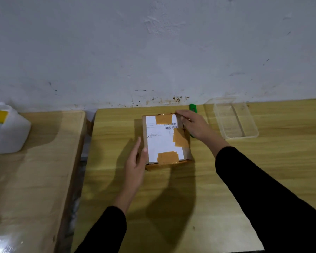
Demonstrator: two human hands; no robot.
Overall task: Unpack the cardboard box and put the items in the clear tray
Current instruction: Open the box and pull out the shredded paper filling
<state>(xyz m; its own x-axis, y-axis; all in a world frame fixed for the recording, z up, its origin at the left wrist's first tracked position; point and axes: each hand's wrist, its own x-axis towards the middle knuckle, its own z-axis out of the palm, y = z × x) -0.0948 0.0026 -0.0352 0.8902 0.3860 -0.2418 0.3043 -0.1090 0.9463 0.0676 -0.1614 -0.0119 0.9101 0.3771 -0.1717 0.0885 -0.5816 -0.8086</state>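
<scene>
A cardboard box (164, 141) lies flat in the middle of the right-hand wooden table, closed, with a white shipping label and brown tape patches on top. My left hand (135, 163) rests against the box's left side with the thumb on its top edge. My right hand (193, 125) lies over the box's far right corner, fingertips pinched together at the tape on the far edge. The clear tray (252, 132) stands empty to the right of the box, near the wall.
A green utility knife (192, 107) lies on the table right of the box, mostly hidden under my right hand. A white plastic jug (7, 132) stands on the separate table at the left. A gap (84, 143) divides the two tables. The wall runs close behind.
</scene>
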